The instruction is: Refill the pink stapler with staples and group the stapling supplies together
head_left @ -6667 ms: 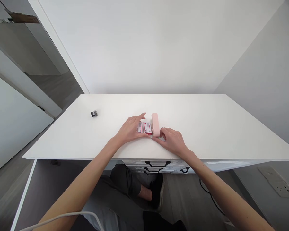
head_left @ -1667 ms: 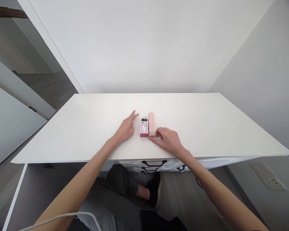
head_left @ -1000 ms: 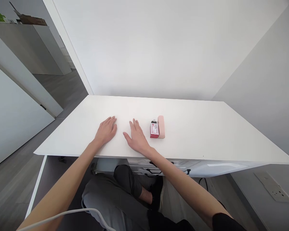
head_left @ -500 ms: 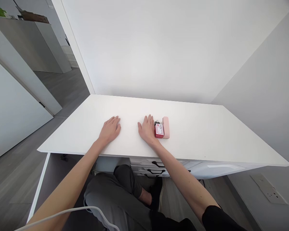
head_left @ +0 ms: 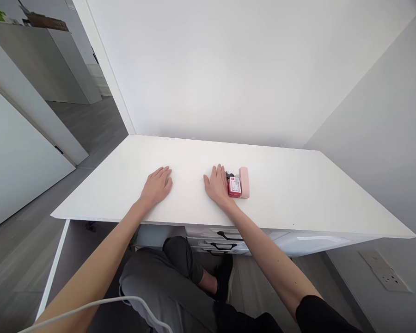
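My left hand [head_left: 157, 186] lies palm down on the white desktop [head_left: 291, 185], fingers stretched out, with nothing under it that I can make out. Further right, my right hand [head_left: 216, 186] rests flat and open, its little-finger side against a small red box with a white label [head_left: 235, 186]. Behind that box, partly hidden by the fingers, is a small dark object [head_left: 230, 175] whose kind I cannot tell. A pink oblong case [head_left: 244, 182] stands along the box's right side, touching it or nearly so.
A white wall [head_left: 208, 69] rises at the desk's back edge, and a grey wall with a socket plate [head_left: 384, 273] is on the right. Drawers with black handles [head_left: 223, 246] sit below the desktop. A white cable [head_left: 104, 300] crosses the lower left.
My right hand has slid a little to the right, and the red box, the dark object and the pink case have shifted right with it. My left hand stays about where it was.
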{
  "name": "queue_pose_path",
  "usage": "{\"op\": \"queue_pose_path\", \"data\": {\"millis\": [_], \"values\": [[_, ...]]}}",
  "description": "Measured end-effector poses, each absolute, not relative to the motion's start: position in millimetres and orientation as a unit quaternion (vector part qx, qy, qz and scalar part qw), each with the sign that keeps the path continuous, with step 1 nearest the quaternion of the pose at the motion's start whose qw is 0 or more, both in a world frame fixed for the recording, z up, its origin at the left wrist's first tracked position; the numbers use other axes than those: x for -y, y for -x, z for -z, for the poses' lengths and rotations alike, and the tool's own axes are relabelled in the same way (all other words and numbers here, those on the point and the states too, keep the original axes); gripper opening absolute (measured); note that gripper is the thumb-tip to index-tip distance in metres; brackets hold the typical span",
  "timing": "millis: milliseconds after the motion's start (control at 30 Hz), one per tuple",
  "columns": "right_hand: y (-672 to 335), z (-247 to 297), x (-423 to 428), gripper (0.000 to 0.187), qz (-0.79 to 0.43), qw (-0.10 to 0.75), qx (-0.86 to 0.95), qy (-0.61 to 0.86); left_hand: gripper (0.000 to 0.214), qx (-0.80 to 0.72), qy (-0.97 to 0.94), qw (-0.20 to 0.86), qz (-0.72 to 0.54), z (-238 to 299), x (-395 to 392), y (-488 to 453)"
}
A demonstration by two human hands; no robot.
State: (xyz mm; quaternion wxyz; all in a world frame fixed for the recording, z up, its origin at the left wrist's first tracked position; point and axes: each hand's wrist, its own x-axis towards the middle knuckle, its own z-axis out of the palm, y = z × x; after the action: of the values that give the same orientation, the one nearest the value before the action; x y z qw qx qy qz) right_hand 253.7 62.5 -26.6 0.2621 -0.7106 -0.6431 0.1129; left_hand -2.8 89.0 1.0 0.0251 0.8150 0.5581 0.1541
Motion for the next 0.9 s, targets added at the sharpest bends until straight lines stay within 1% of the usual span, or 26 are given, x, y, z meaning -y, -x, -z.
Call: {"op": "queue_pose_path", "data": {"millis": [133, 533, 900], "values": [[-263, 24, -61, 0.07, -0.116, 0.247, 0.642, 0.717, 0.058, -0.556, -0.815, 0.026, -0.16, 0, -90, 3], [-290, 26, -64, 0.071, -0.105, 0.24, 0.643, 0.72, 0.06, -0.56, -0.814, 0.028, -0.151, -4, -89, 2], [-340, 37, -69, 0.073, -0.088, 0.242, 0.631, 0.731, 0.06, -0.564, -0.811, 0.034, -0.155, -3, -91, 3]]}}
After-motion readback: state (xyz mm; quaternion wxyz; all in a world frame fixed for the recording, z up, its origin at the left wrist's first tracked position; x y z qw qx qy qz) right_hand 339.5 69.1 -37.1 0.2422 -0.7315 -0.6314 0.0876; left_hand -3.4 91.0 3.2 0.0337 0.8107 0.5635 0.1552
